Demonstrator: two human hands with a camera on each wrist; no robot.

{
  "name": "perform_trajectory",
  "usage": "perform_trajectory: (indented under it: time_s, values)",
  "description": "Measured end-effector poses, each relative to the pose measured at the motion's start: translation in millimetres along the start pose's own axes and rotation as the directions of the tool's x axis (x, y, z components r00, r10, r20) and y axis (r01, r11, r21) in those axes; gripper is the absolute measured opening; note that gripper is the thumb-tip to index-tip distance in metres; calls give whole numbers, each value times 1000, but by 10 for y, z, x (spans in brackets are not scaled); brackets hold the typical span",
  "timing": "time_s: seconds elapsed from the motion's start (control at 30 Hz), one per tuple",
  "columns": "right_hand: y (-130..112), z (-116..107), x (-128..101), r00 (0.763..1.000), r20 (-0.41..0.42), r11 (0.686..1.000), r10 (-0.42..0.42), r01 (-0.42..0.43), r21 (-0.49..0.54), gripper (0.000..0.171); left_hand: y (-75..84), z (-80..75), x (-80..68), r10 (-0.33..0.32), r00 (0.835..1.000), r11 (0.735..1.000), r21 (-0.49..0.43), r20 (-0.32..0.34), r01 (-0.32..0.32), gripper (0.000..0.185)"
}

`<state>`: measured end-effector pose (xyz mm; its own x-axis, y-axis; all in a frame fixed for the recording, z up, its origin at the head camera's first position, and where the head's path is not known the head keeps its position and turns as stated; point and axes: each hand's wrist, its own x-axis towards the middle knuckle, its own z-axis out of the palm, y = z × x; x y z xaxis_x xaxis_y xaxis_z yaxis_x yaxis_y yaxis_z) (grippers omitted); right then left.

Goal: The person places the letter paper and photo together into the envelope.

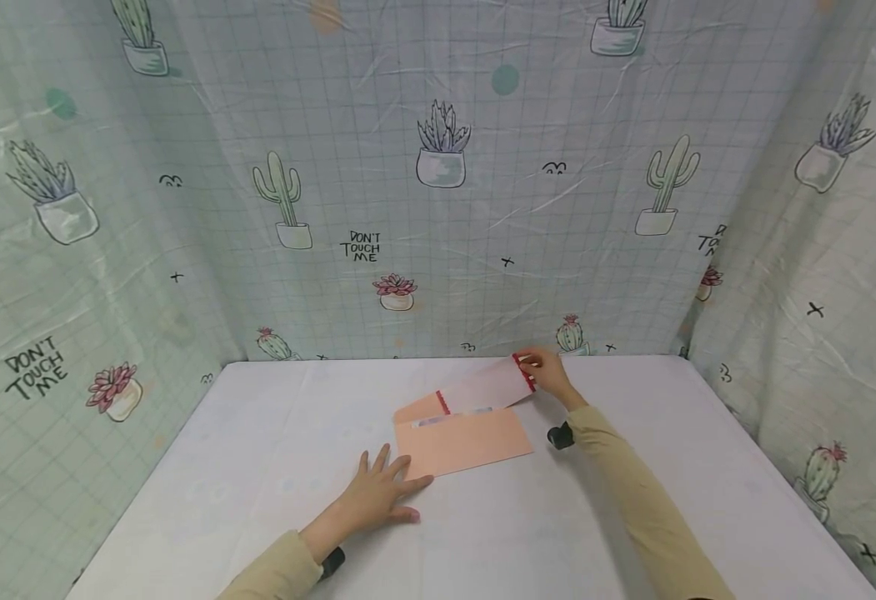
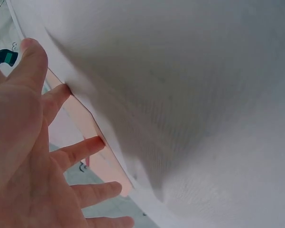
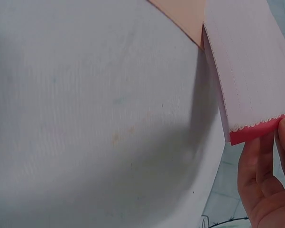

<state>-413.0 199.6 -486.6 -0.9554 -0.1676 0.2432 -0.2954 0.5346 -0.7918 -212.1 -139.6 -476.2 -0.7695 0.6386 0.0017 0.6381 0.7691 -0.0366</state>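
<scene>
A peach envelope [image 1: 468, 446] lies on the white table in the head view. Out of its far side, toward the back, rises a pale pink-white paper piece [image 1: 486, 385] with red scalloped ends. My right hand [image 1: 548, 372] pinches this piece by its right red end; in the right wrist view, thumb and fingers [image 3: 258, 164] grip the red strip [image 3: 256, 132]. The left hand [image 1: 377, 493] is spread, some fingertips resting on the envelope's near left corner. Its fingers [image 2: 85, 151] look straight in the left wrist view. Part of the paper's lower edge is hidden behind the envelope.
The white table [image 1: 257, 467] extends around the envelope on all sides. A cactus-printed curtain [image 1: 347, 308] hangs behind it and along both sides. Dark wrist devices [image 1: 560, 436] sit under both wrists.
</scene>
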Motion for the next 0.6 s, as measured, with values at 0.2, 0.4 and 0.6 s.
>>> perform_trajectory:
  time_s: [0.2,0.4,0.6]
  values:
    - [-272,66,-96,998,59,999,3,-1,-32,30,-7,-16,0,-8,1000,1000,-3,28,8,59]
    - [-284,151,-97,998,62,999,31,-29,-40,37,-1,-26,0,-19,999,999,-37,50,21,59]
    - [-312,238,-113,997,74,999,38,-36,-39,37,6,-34,10,-20,999,999,-47,50,22,60]
